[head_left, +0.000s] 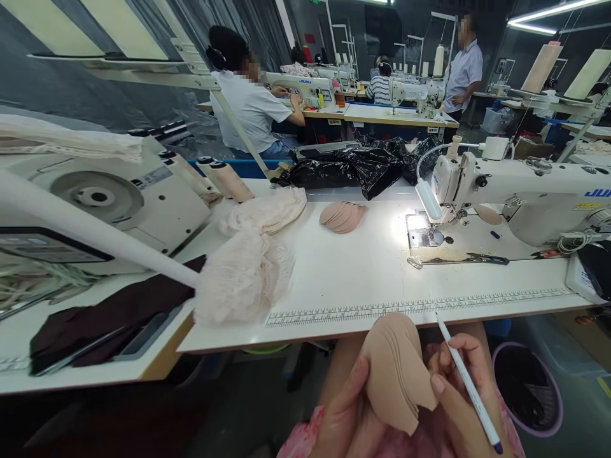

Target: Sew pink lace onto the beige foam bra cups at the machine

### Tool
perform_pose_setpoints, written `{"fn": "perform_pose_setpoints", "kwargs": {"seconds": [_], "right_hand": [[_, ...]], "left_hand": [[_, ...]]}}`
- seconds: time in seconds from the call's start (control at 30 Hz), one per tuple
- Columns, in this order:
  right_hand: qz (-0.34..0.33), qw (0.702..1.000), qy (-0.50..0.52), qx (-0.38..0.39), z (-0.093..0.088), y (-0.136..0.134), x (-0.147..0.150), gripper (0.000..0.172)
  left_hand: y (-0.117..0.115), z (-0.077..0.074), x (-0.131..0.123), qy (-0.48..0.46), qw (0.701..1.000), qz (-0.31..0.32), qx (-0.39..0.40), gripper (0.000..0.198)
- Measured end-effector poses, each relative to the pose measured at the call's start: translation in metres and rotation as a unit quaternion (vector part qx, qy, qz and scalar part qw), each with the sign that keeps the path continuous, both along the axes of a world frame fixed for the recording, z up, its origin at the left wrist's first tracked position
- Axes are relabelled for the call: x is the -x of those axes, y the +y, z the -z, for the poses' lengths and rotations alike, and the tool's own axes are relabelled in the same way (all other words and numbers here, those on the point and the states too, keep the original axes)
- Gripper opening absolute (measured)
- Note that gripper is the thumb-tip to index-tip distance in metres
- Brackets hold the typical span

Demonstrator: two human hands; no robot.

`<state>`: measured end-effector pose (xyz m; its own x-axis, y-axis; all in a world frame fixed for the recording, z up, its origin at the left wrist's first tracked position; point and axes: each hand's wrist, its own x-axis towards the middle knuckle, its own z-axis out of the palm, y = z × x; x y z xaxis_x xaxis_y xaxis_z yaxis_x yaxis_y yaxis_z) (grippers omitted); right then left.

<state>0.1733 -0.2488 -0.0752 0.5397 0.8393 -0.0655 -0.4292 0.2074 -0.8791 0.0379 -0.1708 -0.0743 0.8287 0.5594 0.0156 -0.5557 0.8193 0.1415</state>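
Note:
Over my lap, my left hand [351, 404] grips a fanned stack of beige fabric cup pieces [394, 369], thumb along the left side. My right hand [465, 388] holds a white marker pen [470, 385] between thumb and fingers, its thin tip up by the table edge and its dark end pointing down. The right thumb lies close to the stack's right edge; whether it presses on it I cannot tell. Another fanned pile of pinkish-beige cup pieces [342, 217] lies on the white table [329, 267]. Left of it is a heap of cream lace fabric [243, 273].
A sewing machine [529, 197] with a lit lamp stands at right, dark thread snips [487, 259] by its base. A ruler strip [382, 310] runs along the front edge. Black plastic bags [353, 166] lie behind. A purple-rimmed bin [527, 388] sits below right. Other people work further back.

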Motion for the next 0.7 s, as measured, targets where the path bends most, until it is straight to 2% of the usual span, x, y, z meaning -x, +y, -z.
{"fn": "perform_pose_setpoints", "kwargs": {"seconds": [0.17,0.33,0.53,0.7], "right_hand": [[0.000,0.998,0.035,-0.043,0.005,0.005,-0.013,0.038],[-0.017,0.998,0.050,-0.020,-0.003,0.006,-0.014,0.039],[-0.036,0.999,-0.019,0.031,-0.004,0.002,-0.014,0.043],[0.046,0.997,-0.057,-0.017,0.004,0.001,-0.012,0.037]], "left_hand": [[0.000,-0.001,0.005,0.071,0.997,-0.021,0.019,0.039],[0.001,-0.004,0.005,0.090,0.995,-0.024,0.031,0.044],[-0.002,0.009,0.008,0.103,0.992,-0.055,0.058,0.050],[-0.001,0.016,0.007,0.094,0.992,-0.059,0.052,0.052]]}}
